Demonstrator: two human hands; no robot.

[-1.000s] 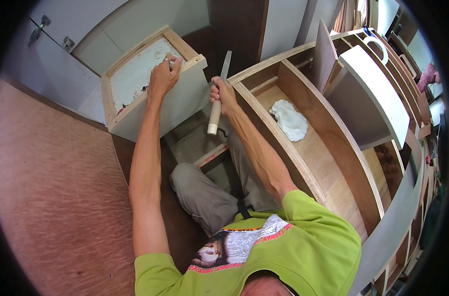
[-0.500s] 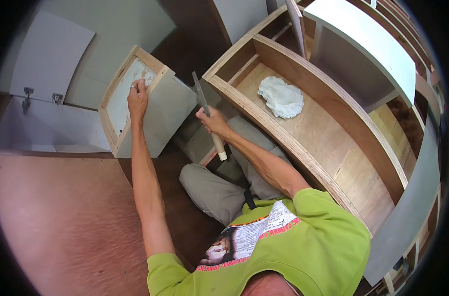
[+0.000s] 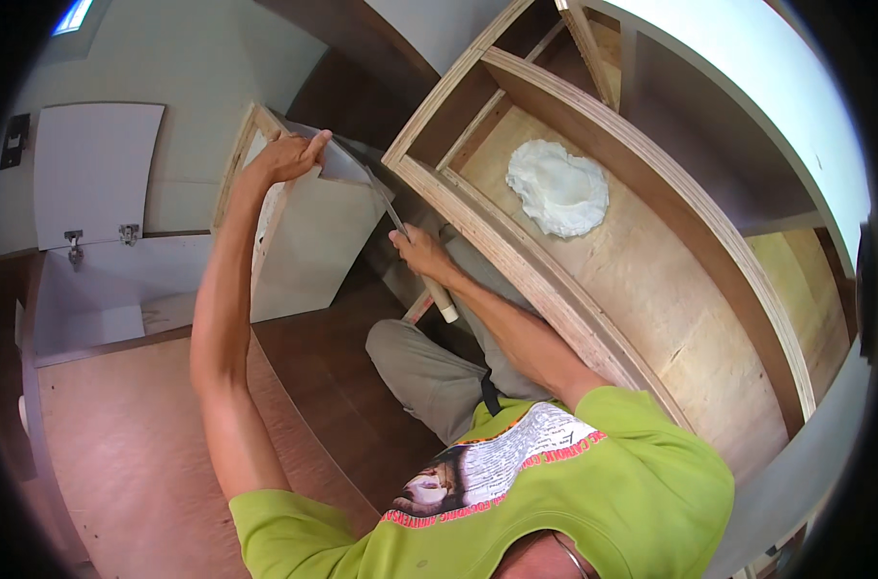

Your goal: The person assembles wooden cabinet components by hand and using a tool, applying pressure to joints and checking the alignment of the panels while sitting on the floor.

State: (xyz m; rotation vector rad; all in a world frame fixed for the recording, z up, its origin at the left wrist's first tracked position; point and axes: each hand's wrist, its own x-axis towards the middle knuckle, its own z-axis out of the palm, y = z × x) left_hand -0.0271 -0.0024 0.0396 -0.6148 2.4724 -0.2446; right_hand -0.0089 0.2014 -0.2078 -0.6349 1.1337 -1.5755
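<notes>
Tool: wooden-handled, with a flat metal blade; the tool point(image 3: 440, 292) is in the right hand point(image 3: 421, 255), low and to the right of the left hand point(image 3: 286, 157).
Right hand: closed around the tool, between the blade point(image 3: 386, 199) and the end of the handle point(image 3: 445, 306).
Left hand: on the top edge of the box point(image 3: 313, 246), fingers partly bent, the wrist angled to the right.
Long axis: slanting; the blade points up and left, away from the body and toward the right edge of the box, while the handle's pale end points down and right, above the trousers point(image 3: 424, 372).
Contact: from this angle I cannot tell whether the left hand grips or merely rests, nor whether the blade tip touches the box.
Box: set at a slant, a plain pale panel facing the person, bare wood along its left edge.
Floor: dark brown point(image 3: 313, 372), below the box.
Left side: a broad plywood panel point(image 3: 149, 444); beyond it a cabinet point(image 3: 120, 275), its hinged lid point(image 3: 96, 174) raised against the pale wall point(image 3: 202, 87).
Right side: a curved plywood frame point(image 3: 641, 179) split into compartments, a crumpled white bundle point(image 3: 557, 188) lying in the widest.
Upper left: a small bright window point(image 3: 73, 15).
</notes>
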